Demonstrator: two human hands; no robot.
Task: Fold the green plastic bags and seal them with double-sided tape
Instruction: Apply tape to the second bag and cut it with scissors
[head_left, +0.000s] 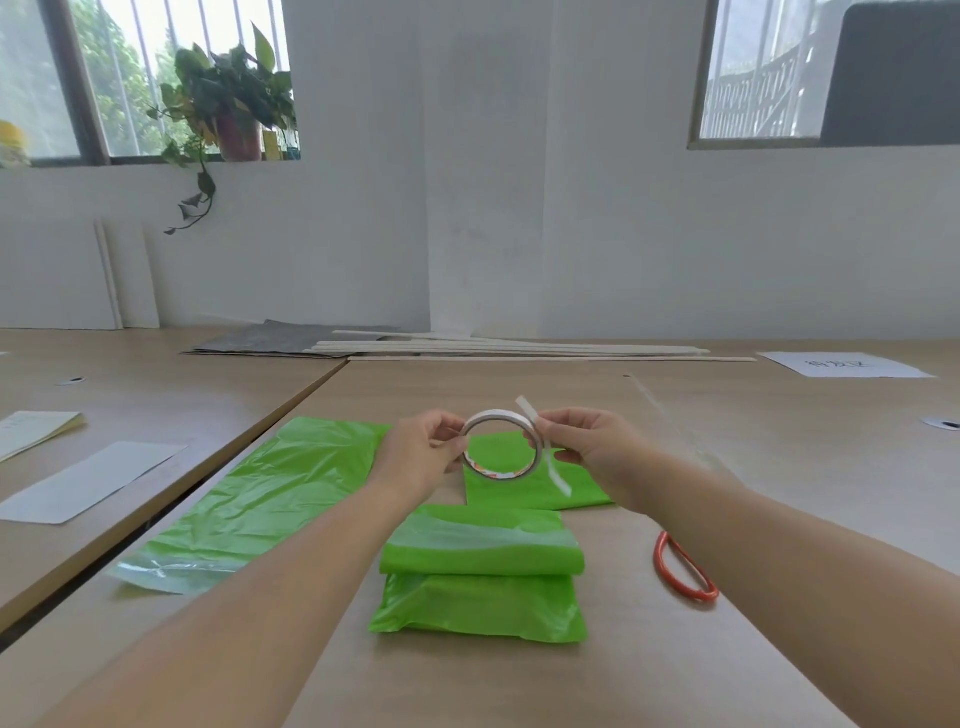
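White tape roll (501, 444) is hanging above the table (805, 441), left grip (415, 457) pinching its rim, right grip (587, 441) pinching its loose strip (525, 407); both forearms are stretching forward either side of a folded green bag (480, 577).

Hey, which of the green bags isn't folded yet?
The long left bag, spread out flat. The near middle bag and the far bag behind it are both folded.
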